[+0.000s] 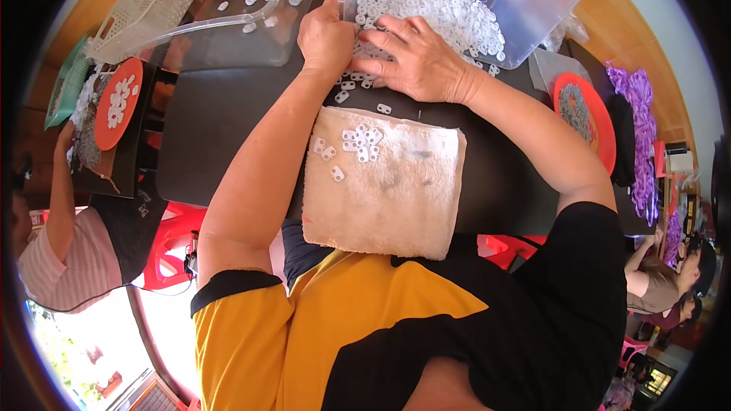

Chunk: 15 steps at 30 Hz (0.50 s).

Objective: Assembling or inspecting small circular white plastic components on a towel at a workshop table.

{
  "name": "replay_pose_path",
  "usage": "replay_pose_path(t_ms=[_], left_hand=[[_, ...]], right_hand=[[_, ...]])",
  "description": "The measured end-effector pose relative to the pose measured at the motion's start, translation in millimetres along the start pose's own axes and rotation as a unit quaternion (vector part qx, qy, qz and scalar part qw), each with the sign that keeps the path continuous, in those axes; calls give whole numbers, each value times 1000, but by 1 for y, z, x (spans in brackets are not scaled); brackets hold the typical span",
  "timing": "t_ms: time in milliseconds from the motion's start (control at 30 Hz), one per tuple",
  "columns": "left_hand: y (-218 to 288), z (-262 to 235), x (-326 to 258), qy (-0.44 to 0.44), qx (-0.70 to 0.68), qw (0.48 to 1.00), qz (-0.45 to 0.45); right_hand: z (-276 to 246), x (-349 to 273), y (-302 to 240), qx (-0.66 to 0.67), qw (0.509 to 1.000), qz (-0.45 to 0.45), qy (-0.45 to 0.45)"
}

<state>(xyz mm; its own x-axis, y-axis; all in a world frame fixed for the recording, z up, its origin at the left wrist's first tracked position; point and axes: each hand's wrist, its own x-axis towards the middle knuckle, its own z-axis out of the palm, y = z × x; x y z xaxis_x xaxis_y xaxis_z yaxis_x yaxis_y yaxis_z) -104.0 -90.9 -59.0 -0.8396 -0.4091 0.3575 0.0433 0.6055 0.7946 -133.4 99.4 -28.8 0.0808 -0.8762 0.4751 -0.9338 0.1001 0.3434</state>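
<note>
A clear plastic bin (pixel 529 27) at the far side of the table holds a heap of small white plastic pieces with two holes each (pixel 434 11). My left hand (pixel 327 39) is closed at the bin's near left corner, its fingertips partly hidden. Fingers spread, my right hand (pixel 417 59) lies over the pieces at the bin's near side. Several loose white pieces (pixel 348 85) rest on the dark table just below my hands. Closer to me, a worn tan cloth-covered pad (pixel 388 198) carries a small cluster of the same pieces (pixel 364 141).
Another clear bin (pixel 228 38) stands at the left, with scattered white pieces. A red plate (pixel 563 106) of grey bits sits right, near purple ribbons (pixel 633 122). At the left, a co-worker's arm (pixel 62 183) reaches toward a red plate (pixel 114 118) bearing white pieces.
</note>
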Motion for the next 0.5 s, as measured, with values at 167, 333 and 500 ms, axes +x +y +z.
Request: replay_pose_path(t_ms=[167, 333, 500], left_hand=[[-6, 4, 2, 2, 2, 1000, -16], [0, 3, 1, -1, -11, 1000, -12], [0, -1, 0, -2, -9, 1000, -20]], right_hand=[[13, -8, 33, -89, 995, 34, -3], [8, -17, 81, -156, 972, 174, -28], [-60, -33, 60, -151, 940, 190, 240]])
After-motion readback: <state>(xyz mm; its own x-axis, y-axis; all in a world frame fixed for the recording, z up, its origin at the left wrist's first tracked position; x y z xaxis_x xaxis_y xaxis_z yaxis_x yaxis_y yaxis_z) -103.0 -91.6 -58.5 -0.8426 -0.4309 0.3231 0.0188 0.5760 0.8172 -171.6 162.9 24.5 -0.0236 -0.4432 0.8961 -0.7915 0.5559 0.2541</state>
